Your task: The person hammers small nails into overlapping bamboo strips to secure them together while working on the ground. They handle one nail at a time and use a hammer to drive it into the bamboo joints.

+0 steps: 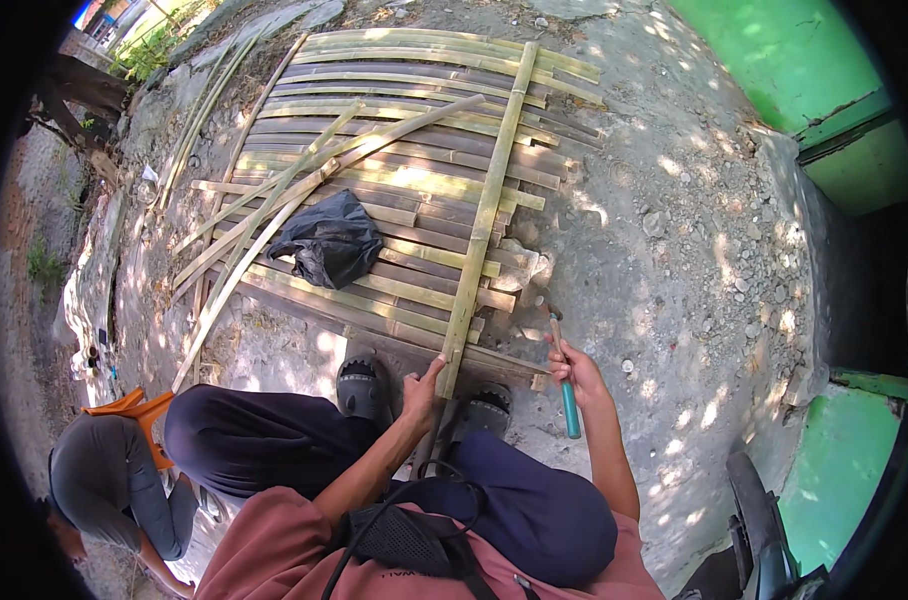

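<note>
Bamboo slat panel (394, 190) flat on gravel ground (664, 220). Left hand (421, 388) pinches near end of the cross strip (487, 210), fingers partly open. Right hand (572, 368) closed around hammer (564, 375) handle. Strip looks light, stiff, likely splintery; best held near its end.

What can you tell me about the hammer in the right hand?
The hammer has a slim teal handle that runs into a brownish neck and a small dark head at the top. The right hand grips it around the middle of the handle, fingers wrapped round. It stands nearly upright, head up and leaning slightly left, with the lower end of the handle sticking out below the fist. It is raised above the gravel ground, just right of the bamboo panel, and touches nothing else.
</note>
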Motion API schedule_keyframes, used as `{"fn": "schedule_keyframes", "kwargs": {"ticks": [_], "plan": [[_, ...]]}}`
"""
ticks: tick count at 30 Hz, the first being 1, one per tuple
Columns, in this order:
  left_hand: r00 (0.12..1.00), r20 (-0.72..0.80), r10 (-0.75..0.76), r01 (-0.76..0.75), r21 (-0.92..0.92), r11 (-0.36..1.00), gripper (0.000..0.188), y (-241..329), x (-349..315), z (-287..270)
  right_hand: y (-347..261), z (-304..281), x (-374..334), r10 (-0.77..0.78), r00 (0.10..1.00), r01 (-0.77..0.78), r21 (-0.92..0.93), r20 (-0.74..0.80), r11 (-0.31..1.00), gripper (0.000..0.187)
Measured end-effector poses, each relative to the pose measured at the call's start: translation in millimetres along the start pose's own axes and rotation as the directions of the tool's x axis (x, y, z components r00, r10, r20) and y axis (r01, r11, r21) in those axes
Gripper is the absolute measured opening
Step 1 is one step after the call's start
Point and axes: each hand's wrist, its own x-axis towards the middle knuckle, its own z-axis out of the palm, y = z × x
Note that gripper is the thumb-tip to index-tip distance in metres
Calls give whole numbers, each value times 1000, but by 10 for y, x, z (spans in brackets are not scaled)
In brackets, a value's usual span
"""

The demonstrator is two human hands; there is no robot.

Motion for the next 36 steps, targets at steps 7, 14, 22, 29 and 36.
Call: {"fn": "schedule_keyframes", "kwargs": {"ticks": [7, 14, 22, 29, 36], "plan": [[995, 101, -8, 8, 6, 1000, 91, 132, -143, 193, -72, -150, 134, 89, 994, -93, 68, 62, 993, 41], [970, 227, -88, 114, -101, 988, 68, 209, -250, 19, -91, -42, -112, 152, 980, -141, -88, 127, 986, 47], [980, 199, -26, 60, -170, 984, 57, 504, -806, -99, -332, 307, -146, 334, 913, -264, -285, 233, 922, 48], [983, 177, -50, 85, -194, 977, 53, 596, -1027, -130, -282, 445, 6, 332, 924, -298, -184, 193, 937, 47], [987, 155, -41, 71, -191, 979, 54, 555, -966, -181, -354, 722, -77, 307, 899, -266, -168, 312, 949, 43]]}}
